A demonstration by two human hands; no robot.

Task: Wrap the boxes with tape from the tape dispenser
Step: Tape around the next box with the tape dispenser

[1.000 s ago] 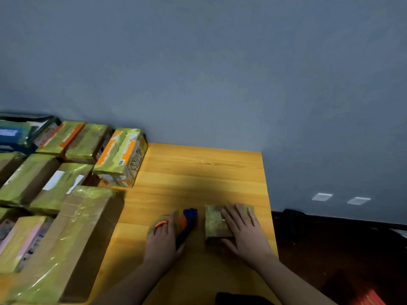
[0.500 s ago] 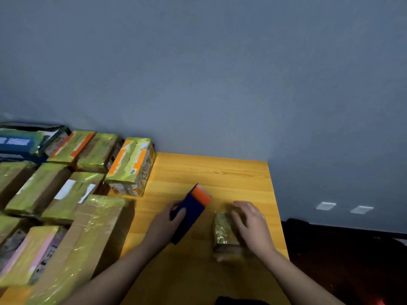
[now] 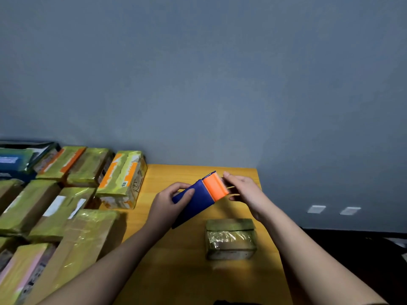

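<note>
Above the yellow wooden table (image 3: 193, 280), raised in the air between the 2 hands, is the tape dispenser (image 3: 199, 198): a flat blue body with a bright orange part at its far end. Its long axis runs diagonally, from the lower left near the person up to the right, and the orange end points away, toward the grey wall (image 3: 220, 73). The left hand (image 3: 169, 202) grips the blue body, with the thumb on the top face and the other fingers curled under it. The right hand (image 3: 243, 190) is at the orange end, its fingertips touching there, and I cannot tell if they pinch the tape or only touch it. Below the right forearm, the small box (image 3: 230, 238) lies flat on the table, wrapped in shiny yellowish tape, and no hand touches it. Compared with 0.5 s ago, the right hand has left the small box and come up to the dispenser, which is now higher. At the left, many taped boxes (image 3: 66, 194) lie close together.
</note>
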